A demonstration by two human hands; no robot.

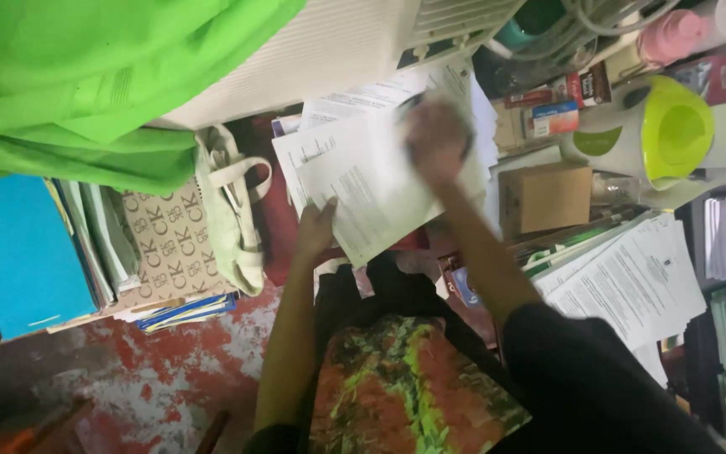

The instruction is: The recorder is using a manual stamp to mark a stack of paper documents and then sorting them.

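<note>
A stack of white printed papers lies in front of me on a cluttered red floor. My left hand grips the stack's lower left edge from beneath, thumb on top. My right hand is blurred with motion and rests on the upper right of the top sheet; whether it pinches a sheet I cannot tell. Both forearms reach forward over my lap, which is covered by a patterned red and green cloth.
Green fabric hangs at upper left over a blue folder and a cream tote bag. A cardboard box, a white and lime kettle and another paper pile crowd the right.
</note>
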